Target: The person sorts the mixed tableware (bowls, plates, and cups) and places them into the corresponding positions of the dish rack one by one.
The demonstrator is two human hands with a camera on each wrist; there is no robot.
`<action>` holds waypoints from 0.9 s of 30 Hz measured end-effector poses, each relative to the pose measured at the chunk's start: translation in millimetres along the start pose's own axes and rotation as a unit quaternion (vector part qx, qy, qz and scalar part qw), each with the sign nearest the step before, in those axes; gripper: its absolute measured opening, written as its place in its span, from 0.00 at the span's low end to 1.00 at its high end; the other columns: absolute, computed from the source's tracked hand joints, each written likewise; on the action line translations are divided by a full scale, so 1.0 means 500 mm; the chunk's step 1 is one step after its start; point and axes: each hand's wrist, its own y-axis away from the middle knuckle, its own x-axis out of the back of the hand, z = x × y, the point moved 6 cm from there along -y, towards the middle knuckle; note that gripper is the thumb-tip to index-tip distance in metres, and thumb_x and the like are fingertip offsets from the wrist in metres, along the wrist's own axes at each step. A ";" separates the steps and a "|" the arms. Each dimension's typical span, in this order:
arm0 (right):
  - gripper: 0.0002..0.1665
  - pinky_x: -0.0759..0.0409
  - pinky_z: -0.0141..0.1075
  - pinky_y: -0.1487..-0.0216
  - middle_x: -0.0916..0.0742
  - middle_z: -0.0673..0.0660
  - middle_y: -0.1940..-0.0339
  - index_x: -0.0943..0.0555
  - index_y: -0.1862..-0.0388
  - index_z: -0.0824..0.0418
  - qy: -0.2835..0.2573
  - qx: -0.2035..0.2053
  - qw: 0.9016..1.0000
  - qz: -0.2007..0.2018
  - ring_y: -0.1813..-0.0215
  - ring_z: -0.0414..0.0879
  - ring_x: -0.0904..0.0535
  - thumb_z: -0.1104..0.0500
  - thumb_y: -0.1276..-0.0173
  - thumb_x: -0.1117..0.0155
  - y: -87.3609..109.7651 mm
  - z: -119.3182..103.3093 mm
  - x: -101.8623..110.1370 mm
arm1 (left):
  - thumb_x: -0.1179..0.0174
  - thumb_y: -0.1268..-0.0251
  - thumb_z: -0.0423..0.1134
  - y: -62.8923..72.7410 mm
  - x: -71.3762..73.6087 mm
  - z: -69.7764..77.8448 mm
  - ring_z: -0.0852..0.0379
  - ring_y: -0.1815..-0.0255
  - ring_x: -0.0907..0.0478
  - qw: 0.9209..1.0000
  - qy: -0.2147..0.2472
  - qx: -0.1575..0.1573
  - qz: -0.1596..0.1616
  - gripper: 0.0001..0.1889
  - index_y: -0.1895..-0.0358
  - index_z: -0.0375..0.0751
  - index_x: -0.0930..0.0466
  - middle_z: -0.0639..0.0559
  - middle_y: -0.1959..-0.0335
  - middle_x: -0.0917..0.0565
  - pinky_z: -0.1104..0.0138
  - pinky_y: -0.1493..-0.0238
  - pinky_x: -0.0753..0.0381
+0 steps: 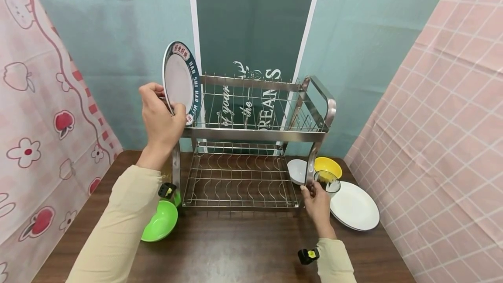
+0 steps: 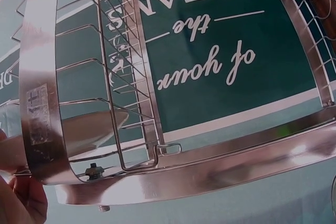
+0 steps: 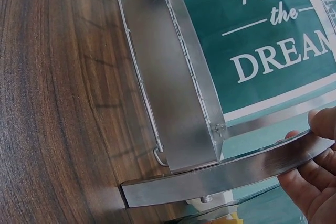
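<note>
My left hand (image 1: 161,117) pinches a round white plate (image 1: 178,80) by its lower edge, thumb on the near face. The plate has a dark blue lettered rim. It stands nearly upright at the left end of the upper tier of a two-tier metal dish rack (image 1: 251,135). In the left wrist view, part of the plate (image 2: 94,129) shows behind the rack's side band and among the wires. My right hand (image 1: 317,204) grips the rack's front right leg low down. The right wrist view has thumb and fingers on either side of that leg (image 3: 252,166).
A green bowl (image 1: 163,222) lies left of the rack. To the right are a white bowl (image 1: 297,170), a yellow bowl (image 1: 329,166), a dark clear glass (image 1: 332,184) and a large white plate (image 1: 355,206). Curtains hang at the back and both sides of the wooden table (image 1: 235,248).
</note>
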 end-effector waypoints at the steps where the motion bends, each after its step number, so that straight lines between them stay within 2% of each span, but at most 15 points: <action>1: 0.15 0.22 0.52 0.68 0.17 0.72 0.68 0.24 0.58 0.76 -0.001 0.000 1.000 0.001 0.67 0.62 0.19 0.68 0.41 0.34 0.001 0.000 0.000 | 0.53 0.55 0.22 0.000 -0.002 -0.001 0.45 0.64 0.30 1.000 0.003 0.006 -0.005 0.18 0.56 0.27 0.40 0.37 0.62 0.32 0.56 0.66 0.32; 8: 0.14 0.22 0.52 0.68 0.17 0.71 0.69 0.23 0.60 0.75 0.000 -0.001 1.000 0.003 0.68 0.62 0.19 0.67 0.42 0.33 0.002 0.000 0.000 | 0.51 0.55 0.22 0.001 -0.013 -0.005 0.46 0.64 0.30 1.000 -0.007 0.004 -0.029 0.21 0.52 0.27 0.41 0.35 0.58 0.32 0.57 0.64 0.31; 15: 0.14 0.21 0.51 0.68 0.16 0.70 0.69 0.23 0.59 0.74 -0.007 0.006 1.000 0.003 0.68 0.61 0.18 0.67 0.41 0.33 0.003 0.000 0.000 | 0.44 0.49 0.26 -0.002 -0.010 -0.015 0.48 0.67 0.28 0.999 0.003 0.014 -0.031 0.21 0.51 0.28 0.38 0.37 0.59 0.27 0.61 0.64 0.32; 18: 0.13 0.21 0.51 0.68 0.16 0.70 0.69 0.23 0.60 0.74 -0.008 0.010 1.000 0.005 0.68 0.61 0.18 0.68 0.41 0.33 0.003 0.001 0.000 | 0.43 0.48 0.27 -0.001 -0.007 -0.018 0.48 0.66 0.27 0.999 0.006 0.015 -0.032 0.21 0.49 0.29 0.36 0.38 0.59 0.26 0.62 0.62 0.28; 22: 0.13 0.21 0.51 0.69 0.16 0.69 0.70 0.23 0.61 0.73 -0.009 0.009 1.000 0.010 0.68 0.61 0.18 0.67 0.42 0.33 0.004 0.001 0.001 | 0.41 0.48 0.29 0.001 -0.008 -0.023 0.48 0.63 0.24 0.999 0.013 0.008 -0.038 0.23 0.47 0.30 0.34 0.38 0.58 0.24 0.57 0.58 0.23; 27: 0.12 0.21 0.50 0.69 0.16 0.69 0.70 0.23 0.62 0.73 -0.012 0.011 1.000 0.013 0.68 0.60 0.18 0.68 0.42 0.33 0.003 0.003 0.000 | 0.38 0.48 0.31 0.003 -0.011 -0.027 0.47 0.66 0.23 0.999 0.008 -0.005 -0.044 0.25 0.44 0.30 0.31 0.38 0.58 0.22 0.56 0.62 0.24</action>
